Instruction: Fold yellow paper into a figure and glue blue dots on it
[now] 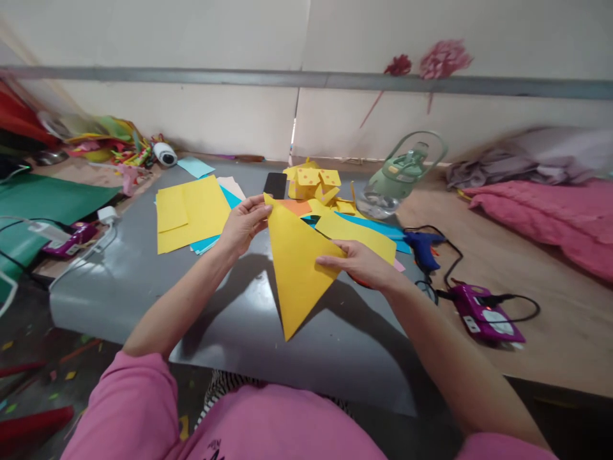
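A yellow sheet of paper [301,268], triangular in outline, is held up over the grey table mat [225,338], one corner pointing down toward me. My left hand [245,223] pinches its upper left corner between thumb and fingers. At the right corner, my right hand [359,260] grips the same sheet, thumb on top. Just behind it lie another yellow sheet [366,239], a blue sheet [378,225] and an orange piece [295,206]. Something with an orange edge shows partly under my right hand; I cannot make out what it is.
Yellow sheets [205,211] are stacked at left. Behind are a black phone [275,185], a spotted yellow paper model [311,182] and a green-topped water bottle [395,176]. At right sit a blue glue gun [425,249] and a purple power strip [486,313] with cables.
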Demonstrator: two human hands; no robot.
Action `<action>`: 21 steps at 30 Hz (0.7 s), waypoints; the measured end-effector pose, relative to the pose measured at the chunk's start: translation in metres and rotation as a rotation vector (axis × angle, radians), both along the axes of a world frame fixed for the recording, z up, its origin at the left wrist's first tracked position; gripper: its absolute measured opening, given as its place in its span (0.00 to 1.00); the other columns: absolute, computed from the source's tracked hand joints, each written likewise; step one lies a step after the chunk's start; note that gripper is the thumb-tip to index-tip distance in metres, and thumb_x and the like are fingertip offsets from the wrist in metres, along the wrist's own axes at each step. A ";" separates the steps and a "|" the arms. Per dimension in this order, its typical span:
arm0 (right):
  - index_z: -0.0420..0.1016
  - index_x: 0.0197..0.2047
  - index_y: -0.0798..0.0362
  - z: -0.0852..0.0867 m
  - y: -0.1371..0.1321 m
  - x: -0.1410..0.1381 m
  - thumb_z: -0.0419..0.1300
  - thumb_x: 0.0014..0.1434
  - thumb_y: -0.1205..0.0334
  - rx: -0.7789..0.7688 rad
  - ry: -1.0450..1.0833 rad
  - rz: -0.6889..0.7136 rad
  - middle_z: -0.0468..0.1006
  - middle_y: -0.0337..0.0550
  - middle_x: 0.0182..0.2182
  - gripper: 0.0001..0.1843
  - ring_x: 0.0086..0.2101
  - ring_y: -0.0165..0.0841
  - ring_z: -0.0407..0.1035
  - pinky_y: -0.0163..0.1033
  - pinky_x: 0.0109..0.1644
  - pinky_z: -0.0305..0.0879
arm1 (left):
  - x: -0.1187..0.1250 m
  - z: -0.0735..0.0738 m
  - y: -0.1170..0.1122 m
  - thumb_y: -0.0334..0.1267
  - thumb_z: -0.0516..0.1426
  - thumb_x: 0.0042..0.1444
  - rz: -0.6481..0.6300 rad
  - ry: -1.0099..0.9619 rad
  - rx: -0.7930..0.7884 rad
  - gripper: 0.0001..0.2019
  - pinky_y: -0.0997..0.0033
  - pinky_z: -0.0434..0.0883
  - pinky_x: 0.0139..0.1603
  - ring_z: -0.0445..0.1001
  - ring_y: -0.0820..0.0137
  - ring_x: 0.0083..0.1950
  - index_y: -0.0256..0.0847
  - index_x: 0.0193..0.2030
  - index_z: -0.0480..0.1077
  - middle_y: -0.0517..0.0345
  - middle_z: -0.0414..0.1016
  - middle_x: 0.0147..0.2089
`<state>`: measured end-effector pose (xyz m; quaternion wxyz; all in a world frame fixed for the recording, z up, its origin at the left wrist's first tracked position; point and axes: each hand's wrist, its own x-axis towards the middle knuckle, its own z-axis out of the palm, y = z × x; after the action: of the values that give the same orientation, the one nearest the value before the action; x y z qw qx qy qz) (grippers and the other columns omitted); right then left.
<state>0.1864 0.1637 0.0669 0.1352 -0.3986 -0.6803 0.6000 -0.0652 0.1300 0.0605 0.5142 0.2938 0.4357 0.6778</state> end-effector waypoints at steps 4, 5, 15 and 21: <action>0.83 0.45 0.48 0.000 0.002 0.004 0.74 0.46 0.42 -0.012 -0.025 -0.011 0.85 0.45 0.48 0.27 0.47 0.44 0.78 0.46 0.53 0.74 | -0.009 -0.004 -0.009 0.44 0.73 0.38 -0.031 0.103 -0.014 0.19 0.73 0.74 0.41 0.78 0.74 0.36 0.40 0.34 0.75 0.61 0.80 0.35; 0.83 0.45 0.48 -0.001 0.001 0.004 0.74 0.46 0.41 -0.026 -0.031 -0.009 0.85 0.45 0.48 0.27 0.47 0.44 0.78 0.46 0.52 0.74 | -0.009 -0.004 -0.010 0.47 0.73 0.38 -0.029 0.116 -0.022 0.20 0.73 0.74 0.41 0.77 0.74 0.35 0.40 0.33 0.74 0.62 0.79 0.34; 0.82 0.46 0.49 -0.007 -0.010 0.010 0.73 0.47 0.41 -0.055 -0.063 0.049 0.85 0.44 0.46 0.27 0.45 0.43 0.78 0.45 0.50 0.73 | -0.005 -0.006 -0.009 0.53 0.72 0.40 -0.087 0.132 -0.025 0.23 0.78 0.70 0.33 0.74 0.78 0.28 0.41 0.29 0.68 0.66 0.75 0.27; 0.83 0.43 0.50 -0.008 -0.018 0.016 0.75 0.45 0.43 -0.138 -0.029 0.034 0.86 0.44 0.42 0.26 0.43 0.43 0.79 0.45 0.49 0.74 | -0.003 -0.009 -0.008 0.58 0.71 0.39 -0.093 0.205 -0.045 0.24 0.78 0.69 0.31 0.72 0.78 0.27 0.40 0.28 0.70 0.63 0.75 0.26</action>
<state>0.2024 0.1452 0.0590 0.0874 -0.4040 -0.6457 0.6420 -0.0685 0.1218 0.0513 0.5044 0.3699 0.4870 0.6096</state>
